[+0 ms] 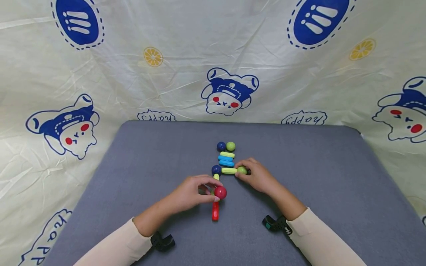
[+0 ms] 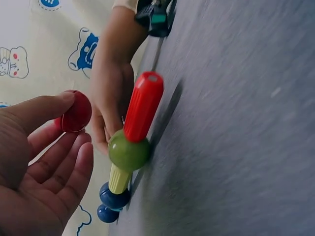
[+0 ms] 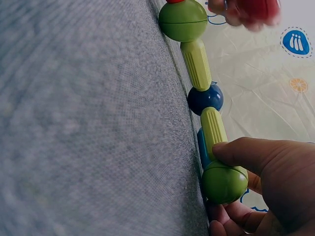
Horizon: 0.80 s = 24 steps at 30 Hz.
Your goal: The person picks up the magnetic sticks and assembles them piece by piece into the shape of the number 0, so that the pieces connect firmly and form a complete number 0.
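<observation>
Left wrist view: left hand (image 2: 34, 162) pinches the red ball (image 2: 75, 111) in its fingers, just off the green ball (image 2: 129, 150) joining red rod (image 2: 143, 105) and yellow rod (image 2: 118, 178); right hand (image 1: 257, 177) pinches the chain's far green ball (image 1: 242, 170).

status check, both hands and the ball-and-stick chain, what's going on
Left hand pinches red ball just off the chain. Right hand grips green end ball on the yellow-green stick. Red stick lies untouched. Nothing in the way.
</observation>
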Motion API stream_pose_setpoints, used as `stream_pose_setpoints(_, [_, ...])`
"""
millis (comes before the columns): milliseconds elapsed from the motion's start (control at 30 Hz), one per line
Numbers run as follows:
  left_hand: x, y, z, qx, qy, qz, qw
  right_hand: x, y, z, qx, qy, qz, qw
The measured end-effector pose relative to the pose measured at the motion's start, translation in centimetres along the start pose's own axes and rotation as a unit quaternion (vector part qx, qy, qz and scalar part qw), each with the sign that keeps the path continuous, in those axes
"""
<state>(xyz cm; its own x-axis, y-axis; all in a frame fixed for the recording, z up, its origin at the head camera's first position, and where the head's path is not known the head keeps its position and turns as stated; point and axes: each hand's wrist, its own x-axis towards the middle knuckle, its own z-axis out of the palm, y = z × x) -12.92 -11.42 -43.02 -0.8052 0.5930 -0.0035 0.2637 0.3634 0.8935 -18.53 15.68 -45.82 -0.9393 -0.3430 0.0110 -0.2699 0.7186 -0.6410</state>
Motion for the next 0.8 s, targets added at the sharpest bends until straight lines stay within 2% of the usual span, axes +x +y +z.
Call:
stream_pose_setpoints(300, [-1.9, -0.3, 1.4, 0.01, -0.059, 0.037, 0.9975, 0.0, 0.0, 0.0, 0.0, 0.004, -0.004, 1.0])
stream_pose_setpoints(533, [-3.1, -0.8, 2.3, 0.033, -0.071, 0.04, 0.9961, 0.0, -0.2, 0.0, -0.001, 0.001, -0.001, 1.0])
stream_pose_setpoints(800, [-3.7, -1.0, 2.6, 0.017, -0.097, 0.027, 0.9948, -0.1, -0.1, 0.0, 0.0, 0.004, -0.004, 1.0])
